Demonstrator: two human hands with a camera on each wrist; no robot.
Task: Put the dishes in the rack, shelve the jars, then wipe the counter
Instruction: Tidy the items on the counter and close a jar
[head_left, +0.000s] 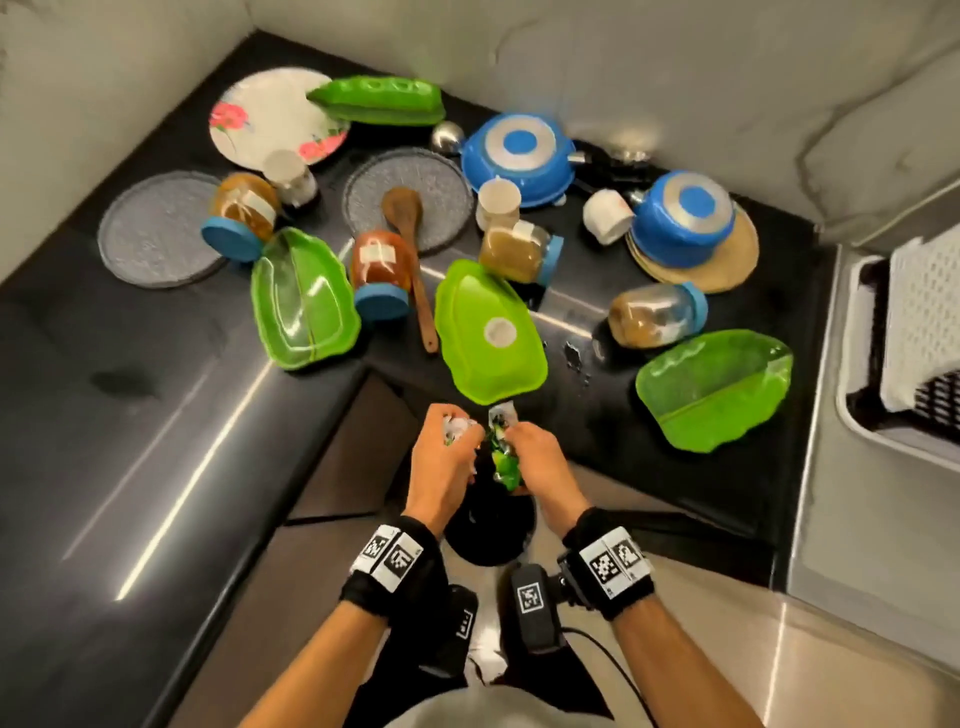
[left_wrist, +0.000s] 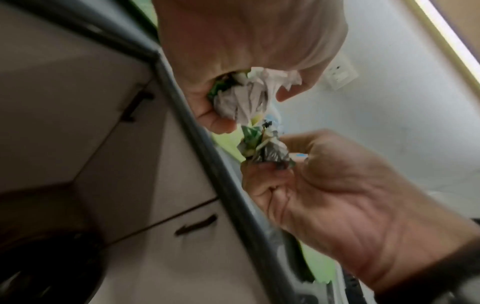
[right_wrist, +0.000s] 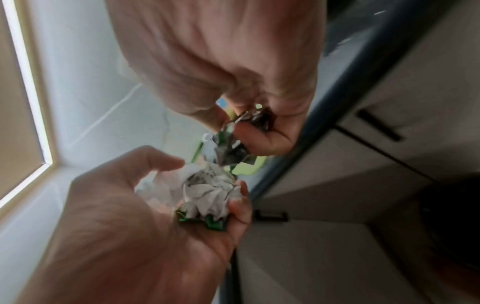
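Note:
My left hand (head_left: 445, 444) grips a crumpled white paper wad (head_left: 458, 430) (left_wrist: 246, 98) (right_wrist: 207, 189) just off the counter's inner corner. Close beside it, my right hand (head_left: 527, 449) pinches a crumpled green and silver wrapper (head_left: 503, 460) (left_wrist: 265, 150) (right_wrist: 233, 148). Both hands hover above a black bin (head_left: 491, 530) on the floor. On the black counter (head_left: 156, 364) lie several green leaf-shaped dishes (head_left: 491, 332), two upturned blue bowls (head_left: 519, 156), and several blue-lidded jars (head_left: 382, 273) on their sides.
A white dish rack (head_left: 914, 332) stands at the right edge. A floral plate (head_left: 270, 119), grey round mats (head_left: 156, 228), white cups (head_left: 605, 215), a wooden spoon (head_left: 410, 244) and a green pod-shaped dish (head_left: 379, 98) crowd the counter's back. A small wet spot (head_left: 574, 356) lies near the front.

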